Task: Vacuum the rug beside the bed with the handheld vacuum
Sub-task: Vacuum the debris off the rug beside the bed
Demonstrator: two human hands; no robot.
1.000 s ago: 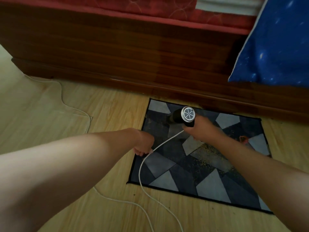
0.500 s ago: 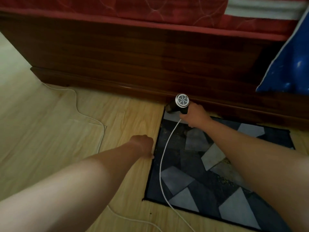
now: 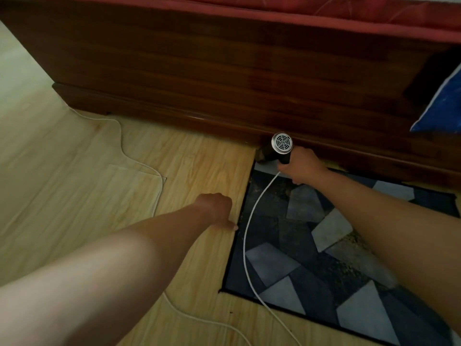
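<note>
A dark rug with grey and blue triangles lies on the wooden floor beside the bed frame. My right hand grips the handle of the small black handheld vacuum, whose round silver vent faces me. Its nozzle is down at the rug's far left corner, against the bed base. A white cord runs from the handle across the rug toward me. My left hand has its fingers curled, knuckles down on the floor at the rug's left edge; whether it pinches the edge is hidden. Specks of debris dot the rug.
A red mattress tops the bed frame. A blue pillow hangs over the bed's side at the right. The white cord loops over the light wooden floor at the left and passes under my left arm.
My right hand has carried the vacuum from the rug's middle to its far left corner by the bed base. My left hand has shifted from the rug onto the floor at its left edge.
</note>
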